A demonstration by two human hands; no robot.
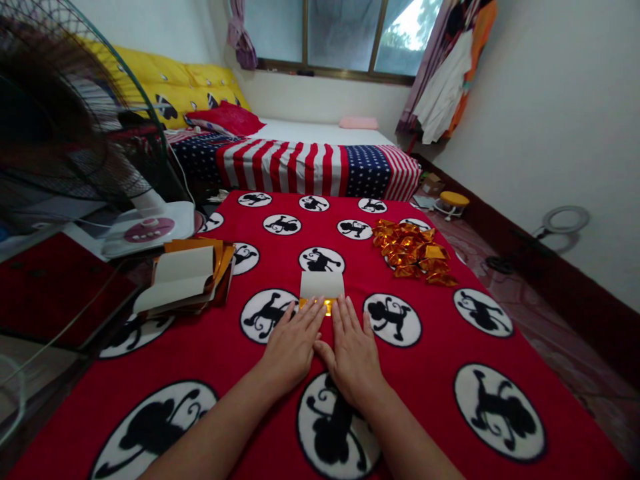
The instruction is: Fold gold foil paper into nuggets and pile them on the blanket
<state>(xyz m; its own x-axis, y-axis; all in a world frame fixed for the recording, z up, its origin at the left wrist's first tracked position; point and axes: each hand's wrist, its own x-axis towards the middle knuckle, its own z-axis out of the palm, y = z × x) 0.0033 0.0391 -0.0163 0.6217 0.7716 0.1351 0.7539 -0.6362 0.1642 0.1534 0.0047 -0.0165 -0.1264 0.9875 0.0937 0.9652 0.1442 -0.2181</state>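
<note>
A sheet of foil paper (322, 284) lies on the red cloth in front of me, its pale side up and its near edge folded over to show a shiny gold strip. My left hand (294, 337) rests flat with its fingertips on the left part of the gold fold. On the right part press the outstretched fingers of my right hand (354, 343), its thumb close to the left hand. To the right is a heap of folded gold foil pieces (407, 248). A stack of loose foil sheets (183, 273) lies to the left, some pale side up.
The table is covered by a red cloth (425, 413) with monkey prints in white circles. A standing fan (150, 223) is at the left edge. Beyond the table is a bed (305, 163); a yellow stool (454, 199) stands on the floor at right.
</note>
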